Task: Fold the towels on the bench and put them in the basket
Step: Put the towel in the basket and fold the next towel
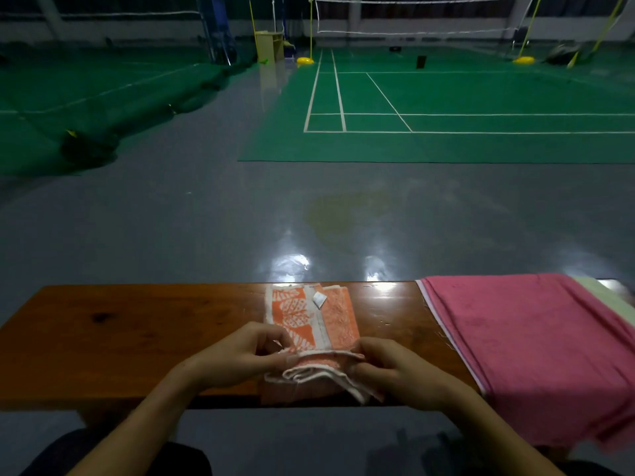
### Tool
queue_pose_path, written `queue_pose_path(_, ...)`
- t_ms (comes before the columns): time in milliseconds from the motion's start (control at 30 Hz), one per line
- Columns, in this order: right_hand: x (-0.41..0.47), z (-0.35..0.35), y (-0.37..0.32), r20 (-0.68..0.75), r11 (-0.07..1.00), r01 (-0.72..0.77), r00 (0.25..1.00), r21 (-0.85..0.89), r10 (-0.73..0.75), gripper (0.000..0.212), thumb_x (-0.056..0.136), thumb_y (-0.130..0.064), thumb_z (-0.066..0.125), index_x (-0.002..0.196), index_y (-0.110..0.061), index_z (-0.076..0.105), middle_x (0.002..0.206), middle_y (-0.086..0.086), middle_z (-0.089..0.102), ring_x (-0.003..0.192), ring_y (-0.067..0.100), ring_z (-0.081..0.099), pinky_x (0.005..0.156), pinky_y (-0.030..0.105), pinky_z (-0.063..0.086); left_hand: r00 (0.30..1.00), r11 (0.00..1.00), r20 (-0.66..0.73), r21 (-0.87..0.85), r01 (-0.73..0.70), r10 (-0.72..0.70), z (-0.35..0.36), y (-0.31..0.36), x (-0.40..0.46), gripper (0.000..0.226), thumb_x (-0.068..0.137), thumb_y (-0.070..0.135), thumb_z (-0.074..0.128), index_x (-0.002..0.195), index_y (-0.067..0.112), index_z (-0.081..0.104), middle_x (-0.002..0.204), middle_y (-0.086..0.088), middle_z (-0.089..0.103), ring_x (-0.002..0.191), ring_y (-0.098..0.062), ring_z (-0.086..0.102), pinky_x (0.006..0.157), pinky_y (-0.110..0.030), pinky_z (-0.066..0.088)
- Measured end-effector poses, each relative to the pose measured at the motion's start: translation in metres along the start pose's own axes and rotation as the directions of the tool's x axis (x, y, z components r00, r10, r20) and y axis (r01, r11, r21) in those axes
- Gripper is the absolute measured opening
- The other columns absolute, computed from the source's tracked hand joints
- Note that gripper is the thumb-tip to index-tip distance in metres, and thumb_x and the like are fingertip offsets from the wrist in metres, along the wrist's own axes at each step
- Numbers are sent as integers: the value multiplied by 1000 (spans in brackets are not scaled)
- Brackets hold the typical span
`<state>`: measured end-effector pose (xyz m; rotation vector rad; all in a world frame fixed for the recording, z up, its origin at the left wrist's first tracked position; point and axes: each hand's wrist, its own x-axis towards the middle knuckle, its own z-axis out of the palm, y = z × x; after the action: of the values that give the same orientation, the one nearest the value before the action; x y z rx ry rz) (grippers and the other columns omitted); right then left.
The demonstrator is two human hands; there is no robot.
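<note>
An orange towel (319, 321) with a white leaf pattern lies partly folded in the middle of the wooden bench (137, 334). Its near end is doubled over at the bench's front edge. My left hand (237, 355) pinches the left corner of that raised fold. My right hand (395, 365) pinches the right corner. A small white label shows on top of the towel. To the right, a pink towel (536, 348) is spread flat over the bench and hangs over its front edge. No basket is in view.
A pale green cloth (604, 297) peeks out from under the pink towel at the far right. Beyond the bench lies a shiny grey floor (240, 228) and green badminton courts (446, 108) with nets. The bench's left half is bare wood.
</note>
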<state>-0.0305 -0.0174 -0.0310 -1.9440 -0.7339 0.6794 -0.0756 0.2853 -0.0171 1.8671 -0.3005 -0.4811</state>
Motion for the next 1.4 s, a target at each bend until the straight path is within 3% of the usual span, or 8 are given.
queue_pose_path(200,5,2,-5,0,979,-16,1000,202,16,27,106,-27,61,129,-17,70,123,5,75,113,30,71,100,52,56,996,995,-51,-67,71,-75,-1,8,-5,26,98,27,72,108,3,71,102,-11,79,92,-20,73,77,-25,53)
queue_pose_path(367,12,5,-8,-55,928,-70,994,366,97,26,105,-28,62,124,-14,74,118,12,76,110,37,72,101,59,54,995,998,-95,-56,18,-23,-4,13,-7,30,96,21,71,126,19,74,122,0,76,114,-17,71,88,-28,58)
queue_pose_path(467,19,6,-3,-75,885,-91,987,456,141,36,103,-39,64,122,-11,75,120,16,75,115,41,69,106,67,47,969,998,-244,50,-30,42,-2,9,-4,18,95,14,75,109,24,80,107,4,79,101,-14,74,78,-27,59)
queue_pose_path(600,22,1,-3,10,784,-82,995,616,96,51,106,-53,52,140,-17,65,140,15,65,132,37,60,113,60,44,927,999,-372,38,-30,42,-3,4,2,13,98,26,70,103,20,80,97,-3,78,89,-17,74,69,-24,55)
queue_pose_path(800,21,-7,-6,-132,892,11,990,453,55,44,86,-12,84,127,-9,68,121,10,75,112,28,73,95,44,60,838,992,-543,-126,-12,-59,-1,-3,14,7,96,18,74,91,17,80,82,4,76,74,-6,70,57,-16,49)
queue_pose_path(1000,46,3,-6,-367,933,-30,914,359,171,12,101,-20,67,107,-14,74,99,5,79,91,18,77,73,29,63,779,987,-617,-162,8,-108,5,-10,30,11,99,20,69,107,14,74,98,-6,76,86,-15,74,65,-24,57)
queue_pose_path(1100,58,6,-5,-400,931,-86,886,354,234,17,104,-20,60,99,-11,74,90,4,79,80,15,77,60,18,56,748,982,-646,-187,36,-151,7,-17,39,11,99,23,70,106,16,73,96,-6,76,84,-18,75,67,-31,61)
queue_pose_path(1400,96,8,29,-545,960,-271,816,-71,190,17,97,-27,64,88,-23,78,80,-9,76,70,4,71,67,33,62,641,957,-764,128,262,-73,-1,-49,68,7,92,31,78,90,26,74,88,10,73,84,-8,68,70,-28,56)
